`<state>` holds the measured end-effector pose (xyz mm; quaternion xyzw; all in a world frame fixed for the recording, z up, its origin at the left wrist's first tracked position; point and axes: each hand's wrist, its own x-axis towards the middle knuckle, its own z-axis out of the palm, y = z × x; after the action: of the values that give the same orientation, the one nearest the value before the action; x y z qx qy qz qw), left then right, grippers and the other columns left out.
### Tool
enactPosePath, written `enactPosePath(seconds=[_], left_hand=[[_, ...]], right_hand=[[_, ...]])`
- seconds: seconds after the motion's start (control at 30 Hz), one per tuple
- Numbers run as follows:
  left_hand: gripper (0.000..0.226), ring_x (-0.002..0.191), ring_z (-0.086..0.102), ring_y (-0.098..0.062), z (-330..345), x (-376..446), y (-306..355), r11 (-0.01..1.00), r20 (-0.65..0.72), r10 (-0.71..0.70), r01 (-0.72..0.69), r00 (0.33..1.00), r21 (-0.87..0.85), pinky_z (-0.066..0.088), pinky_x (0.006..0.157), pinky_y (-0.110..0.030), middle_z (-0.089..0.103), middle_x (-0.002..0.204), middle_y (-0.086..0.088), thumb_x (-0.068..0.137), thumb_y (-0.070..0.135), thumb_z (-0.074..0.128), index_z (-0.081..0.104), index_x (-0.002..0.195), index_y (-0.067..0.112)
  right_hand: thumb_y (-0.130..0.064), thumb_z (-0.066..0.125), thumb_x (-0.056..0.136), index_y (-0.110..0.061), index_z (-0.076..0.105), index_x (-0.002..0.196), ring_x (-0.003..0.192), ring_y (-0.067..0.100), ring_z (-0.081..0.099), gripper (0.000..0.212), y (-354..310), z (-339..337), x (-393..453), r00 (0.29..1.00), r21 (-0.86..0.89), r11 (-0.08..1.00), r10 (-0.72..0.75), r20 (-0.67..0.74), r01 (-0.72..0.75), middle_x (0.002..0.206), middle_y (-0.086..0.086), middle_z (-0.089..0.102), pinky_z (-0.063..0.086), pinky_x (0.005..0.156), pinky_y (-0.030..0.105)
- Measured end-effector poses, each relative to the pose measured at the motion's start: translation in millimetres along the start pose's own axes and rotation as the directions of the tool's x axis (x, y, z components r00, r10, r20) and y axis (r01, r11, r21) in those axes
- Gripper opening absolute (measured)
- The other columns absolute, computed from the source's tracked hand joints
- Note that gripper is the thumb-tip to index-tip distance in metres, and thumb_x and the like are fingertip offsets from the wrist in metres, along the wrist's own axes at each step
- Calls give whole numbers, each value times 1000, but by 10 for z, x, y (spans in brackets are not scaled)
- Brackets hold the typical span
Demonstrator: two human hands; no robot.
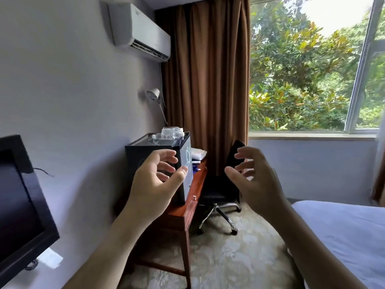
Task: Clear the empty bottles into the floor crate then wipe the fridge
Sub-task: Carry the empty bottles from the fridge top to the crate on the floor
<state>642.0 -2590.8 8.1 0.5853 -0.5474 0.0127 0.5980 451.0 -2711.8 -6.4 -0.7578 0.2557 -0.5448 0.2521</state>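
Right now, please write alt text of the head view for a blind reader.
Left hand and right hand, both open and empty, reach toward clear empty bottles lying on a small black fridge on a wooden desk beside a brown curtain.

Two bare hands, left hand [154, 180] and right hand [256, 176], both empty with fingers spread, raised before one black mini fridge [141, 151], clear empty bottles [169, 133] lying on top of the fridge, at least two, exact count unclear, one office chair [220, 192] right of the fridge

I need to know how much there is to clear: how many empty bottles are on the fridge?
2, it seems: one bottle lies at the back of the fridge top, another in front of it. Clear plastic overlaps, so more may be hidden.
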Motion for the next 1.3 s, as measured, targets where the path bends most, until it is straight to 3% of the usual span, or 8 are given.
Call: enactPosePath(seconds=[0.13,0.3,0.43,0.67,1.0,1.13,1.23,1.3], left_hand=[[41,90,66,-9,333,689,-321,1000,-28,-9,9,1000,23,49,72,-15,67,101,14,70,58,61,60,106,39],[39,89,66,-9,634,1321,-880,998,-93,-34,38,995,40,49,73,-19,68,100,15,71,58,63,61,105,38],[36,89,67,-11,838,1782,-1499,997,-113,-42,50,993,64,52,75,-28,66,99,21,72,56,65,61,104,40],[43,89,65,-7,1048,2780,-2736,984,-156,-57,82,986,157,53,75,-25,66,100,16,71,56,63,61,109,35],[36,93,62,-9,1163,4476,-4374,925,-86,-171,190,981,329,53,82,-30,63,104,16,79,35,79,58,108,33],[43,103,60,-4,1270,4903,-4913,857,-31,-282,266,959,441,52,89,-30,62,115,15,79,36,79,56,115,33],[56,115,54,-13,1379,5191,-5254,737,15,-341,258,940,624,46,91,-31,58,125,8,79,36,76,51,130,30],[65,122,50,-20,1461,5366,-5469,634,55,-362,202,931,747,46,98,-38,56,134,5,79,37,73,45,137,26]], right_hand=[[-26,75,84,-30,51,114,90,8,64,39,513,152,758,1000,29,1000,-7,19,6,109,-16,59,51,71,24],[-42,69,76,-32,51,115,89,3,63,44,1044,550,1441,997,74,997,-20,69,15,108,-18,59,51,69,15],[-29,77,81,-31,53,112,87,4,63,40,1559,990,1923,994,92,996,-19,104,9,106,-16,61,51,70,16],[-18,77,81,-24,55,111,85,4,63,38,2517,2048,2893,986,136,990,21,166,-44,104,-11,63,49,70,14],[-21,77,83,-27,52,113,98,9,63,39,3871,3355,4434,967,93,986,117,225,-141,111,-11,62,50,80,22],[-25,76,83,-21,53,121,109,13,59,45,4386,3801,4822,946,38,984,156,286,-174,120,-6,61,50,91,29],[-27,76,82,-19,54,125,115,14,57,49,4740,4119,5064,923,25,978,186,336,-207,124,-4,61,47,100,39],[-28,77,83,-19,52,129,118,12,54,53,4942,4318,5186,902,8,980,177,394,-196,127,-2,60,45,101,34]])
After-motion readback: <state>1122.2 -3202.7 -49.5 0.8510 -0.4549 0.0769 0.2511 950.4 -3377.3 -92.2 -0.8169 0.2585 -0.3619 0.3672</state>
